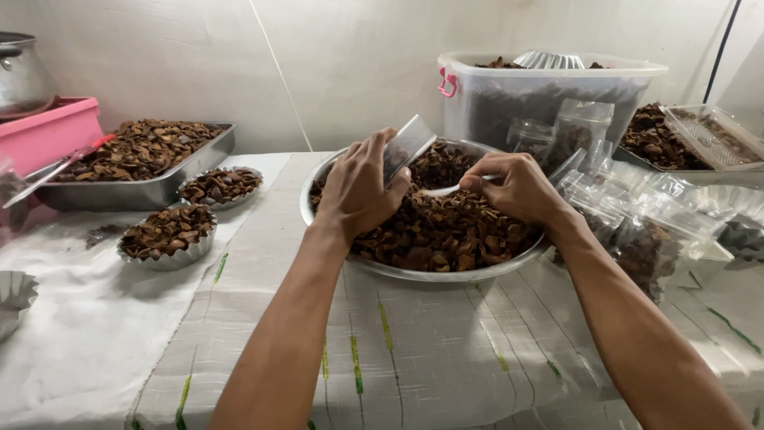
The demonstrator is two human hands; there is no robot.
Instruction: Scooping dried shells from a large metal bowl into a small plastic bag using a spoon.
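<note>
A wide round metal bowl point(414, 273) heaped with brown dried pieces point(446, 227) sits in the middle of the cloth-covered table. My left hand point(358, 187) holds a small clear plastic container point(407, 145) tilted over the bowl's far left side. My right hand point(517, 187) grips the handle of a white plastic spoon point(446, 189) whose tip rests in the brown pieces, just right of the container.
At left stand a rectangular metal tray point(171, 187) of brown pieces, two small fluted metal cups point(169, 235) filled with them, and a pink tub point(44, 131). A large clear storage box point(549, 95) stands behind the bowl. Filled clear plastic packs point(660, 239) pile at right.
</note>
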